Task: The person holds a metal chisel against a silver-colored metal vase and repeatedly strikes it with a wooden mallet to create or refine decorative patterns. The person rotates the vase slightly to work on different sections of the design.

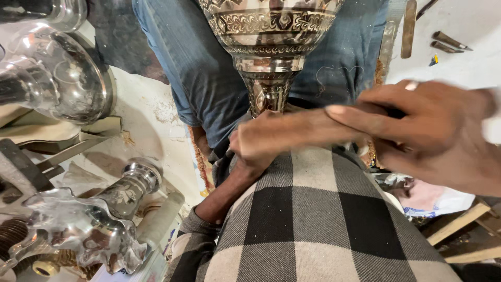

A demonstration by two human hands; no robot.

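Note:
A tall engraved metal vase (269, 31) stands at the top centre, and its narrow stem (269, 91) comes down towards my lap. My left hand (255, 143) reaches up from a grey sleeve and curls its fingers around the lower end of the stem. My right hand (433, 130) comes in from the right, blurred by motion. It wears a ring, and its fingers stretch left across my left hand. Something dark shows between the right hand's fingers, but I cannot tell what it is. A black-and-white checked cloth (313, 224) covers my knee below both hands.
Legs in blue jeans (209, 78) flank the vase. Polished silver vessels (57, 78) and a scalloped vase lying on its side (94, 224) fill the left. Metal chisels (449, 42) and a flat file (408, 26) lie on the white floor at top right. Wooden slats (459, 224) lie at lower right.

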